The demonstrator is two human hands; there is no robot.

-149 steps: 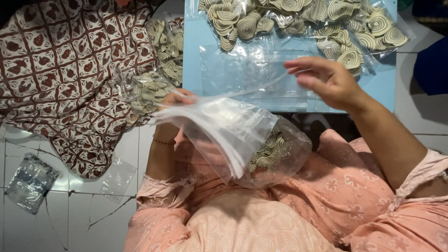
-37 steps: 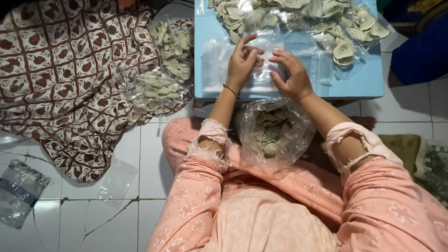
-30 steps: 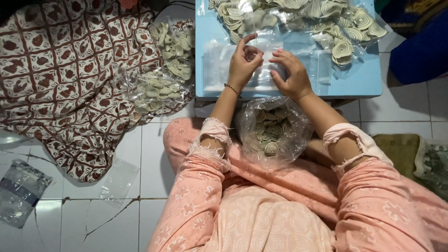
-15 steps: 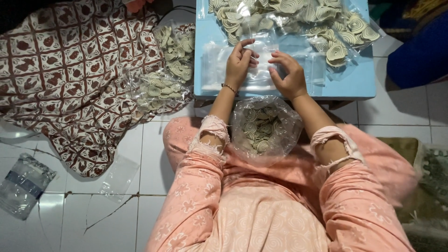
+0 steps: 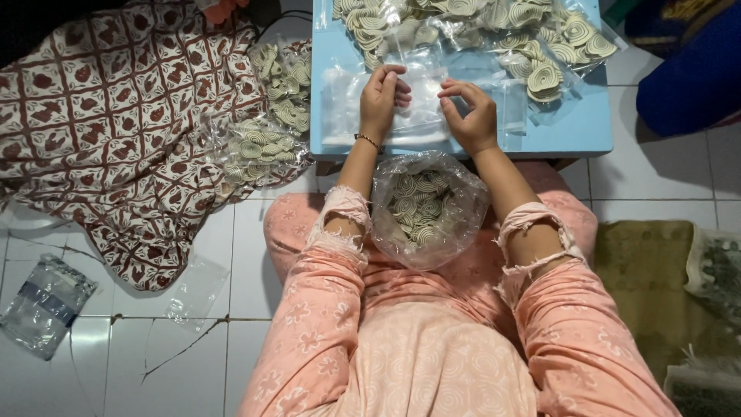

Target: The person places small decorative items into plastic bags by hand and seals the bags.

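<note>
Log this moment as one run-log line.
left hand: pinching small clear bag | right hand: on same bag | surface: blue table | lap: open bag of coils

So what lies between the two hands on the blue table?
In the head view, a small clear plastic bag lies flat on the blue table between the left hand and the right hand; both touch it.
</note>
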